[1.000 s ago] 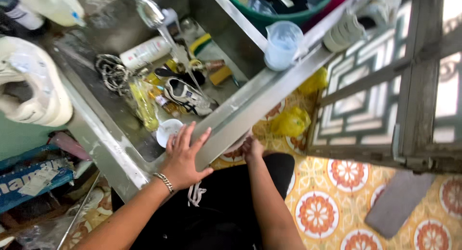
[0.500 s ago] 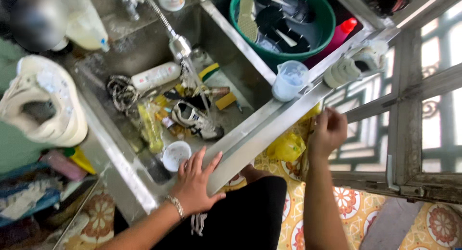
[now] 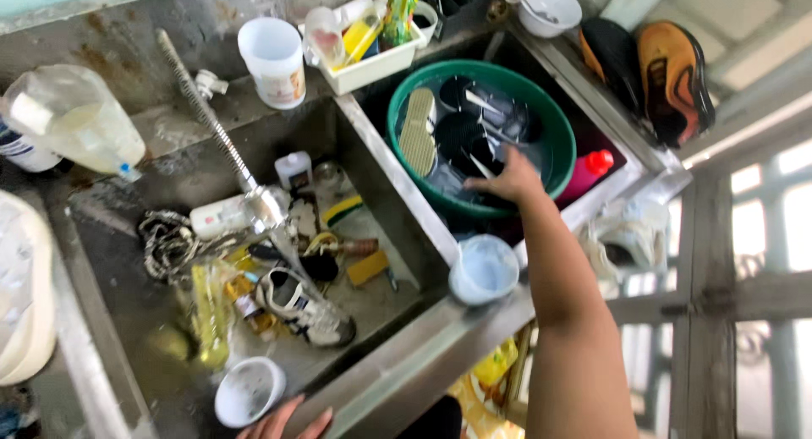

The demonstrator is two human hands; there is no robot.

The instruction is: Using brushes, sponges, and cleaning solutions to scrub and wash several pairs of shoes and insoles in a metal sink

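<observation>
My right hand reaches into a green basin in the right part of a steel sink, its fingers among dark shoes and a sole lying in water; whether it grips anything is hidden. My left hand rests flat on the sink's front rim, beside a small white cup. In the left compartment a white sneaker lies among bottles, a yellow sponge and a flexible tap hose.
A pale blue cup stands on the divider near my right forearm. A white bucket and a tray of bottles sit at the back. Orange and black shoes rest on the right ledge. A window grille is at right.
My right hand has risen from below the sink's edge and reached across into the green basin. The view has tilted up toward the sink. My left hand stays on the front rim.
</observation>
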